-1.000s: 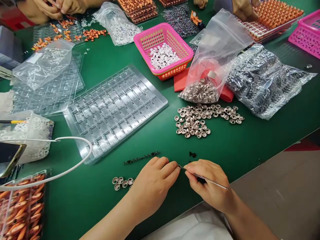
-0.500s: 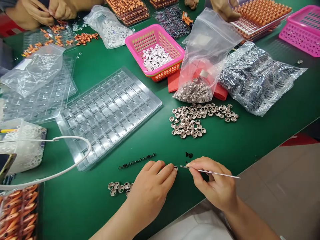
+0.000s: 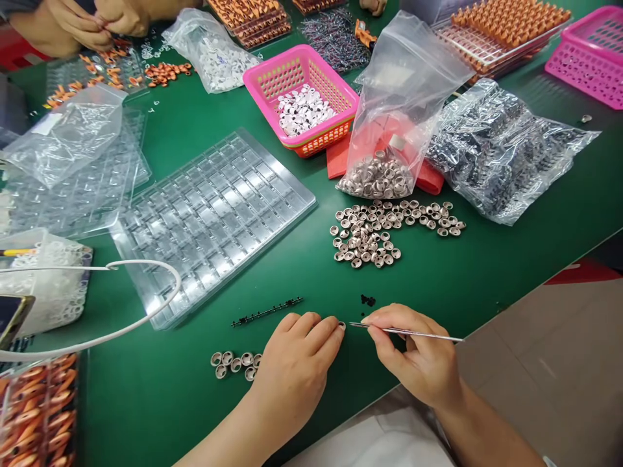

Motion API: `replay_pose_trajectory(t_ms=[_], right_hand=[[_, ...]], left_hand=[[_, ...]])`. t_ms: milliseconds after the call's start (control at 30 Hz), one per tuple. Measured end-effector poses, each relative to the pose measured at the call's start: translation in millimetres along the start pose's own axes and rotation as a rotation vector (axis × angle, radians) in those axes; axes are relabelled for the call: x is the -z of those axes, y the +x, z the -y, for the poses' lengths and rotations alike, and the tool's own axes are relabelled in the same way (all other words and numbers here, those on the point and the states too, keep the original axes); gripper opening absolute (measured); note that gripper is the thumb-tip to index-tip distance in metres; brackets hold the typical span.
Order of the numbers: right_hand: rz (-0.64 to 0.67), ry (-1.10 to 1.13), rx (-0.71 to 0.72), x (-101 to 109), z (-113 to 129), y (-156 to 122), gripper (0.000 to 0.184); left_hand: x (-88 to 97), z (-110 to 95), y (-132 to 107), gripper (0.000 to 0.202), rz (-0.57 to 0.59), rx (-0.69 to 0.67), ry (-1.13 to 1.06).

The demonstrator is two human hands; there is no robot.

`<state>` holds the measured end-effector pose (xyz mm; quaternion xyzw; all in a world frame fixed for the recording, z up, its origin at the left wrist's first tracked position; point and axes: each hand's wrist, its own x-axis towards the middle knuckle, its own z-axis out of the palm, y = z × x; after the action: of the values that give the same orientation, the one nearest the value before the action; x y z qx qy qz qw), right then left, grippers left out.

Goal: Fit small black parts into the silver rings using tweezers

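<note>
My left hand [image 3: 296, 363] rests on the green table, its fingertips closed on a small silvery metal ring [image 3: 342, 325]. Most of that ring is hidden by the fingers. My right hand [image 3: 418, 357] pinches slim metal tweezers [image 3: 409, 333], whose pointed tip lies just right of the ring, apart from it. Above the tip sits a small heap of tiny black parts [image 3: 368, 300]. A black strip with small nubs [image 3: 267, 311] lies beyond my left hand. Several metal rings [image 3: 236, 365] stand left of that hand, partly covered by it.
Loose metal rings [image 3: 367, 240] spread ahead, before a clear bag of rings [image 3: 377, 175]. A clear plastic tray [image 3: 214, 227] lies left, and a pink basket [image 3: 270, 107] holds white pieces. A white cable [image 3: 146, 318] loops at left. Another person's hands [image 3: 102, 23] work at top left.
My hands and the tweezers have hardly moved; the tip stays beside the ring. At the top right, another person's hand has left the orange pieces.
</note>
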<state>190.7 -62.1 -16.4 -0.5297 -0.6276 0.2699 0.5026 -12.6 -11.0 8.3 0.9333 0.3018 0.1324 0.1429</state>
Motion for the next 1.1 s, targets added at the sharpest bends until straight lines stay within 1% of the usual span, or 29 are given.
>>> replay_pose_trajectory(t_ms=[167, 367, 667, 967, 1100], right_hand=[[0.033, -0.024, 0.036, 1, 0, 0, 0.028], [0.075, -0.06, 0.082, 0, 0, 2, 0.027], [0.11, -0.094, 0.117, 0, 0, 3, 0.029], [0.132, -0.082, 0.101, 0, 0, 3, 0.033], [0.136, -0.099, 0.099, 0, 0, 3, 0.032]], left_hand=[[-0.5, 3, 0, 0.03, -0.056, 0.027, -0.092], [0.6, 4, 0, 0.028, -0.074, 0.052, -0.165], [0.3, 7, 1, 0.025, -0.056, 0.096, -0.261], [-2.9, 10, 0, 0.016, -0.044, 0.214, -0.464], [-3.0, 10, 0, 0.013, -0.025, 0.253, -0.491]])
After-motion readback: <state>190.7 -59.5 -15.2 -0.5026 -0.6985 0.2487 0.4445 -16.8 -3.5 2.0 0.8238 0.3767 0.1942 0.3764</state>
